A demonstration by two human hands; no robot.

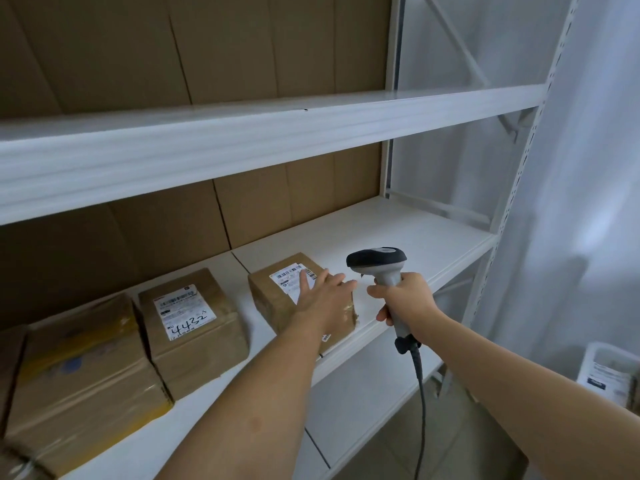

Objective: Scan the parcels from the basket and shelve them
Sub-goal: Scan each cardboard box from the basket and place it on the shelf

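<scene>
A small brown parcel [273, 296] with a white barcode label lies on the white shelf [398, 244]. My left hand [323, 294] rests flat on top of it, fingers straight over the label. Just to its right, my right hand [401, 297] grips the grey handle of a barcode scanner [377, 263], whose black head points left toward the parcel. The scanner's cable hangs down past the shelf edge. To the left stand a parcel marked "4432" [192, 327] and a larger parcel with yellow tape [79, 372].
A second white shelf board [277, 133] runs above, with brown cardboard behind both levels. The rack's upright post [512, 202] stands at the right, beside a white curtain. A white basket [613, 372] with a labelled item shows at the lower right edge.
</scene>
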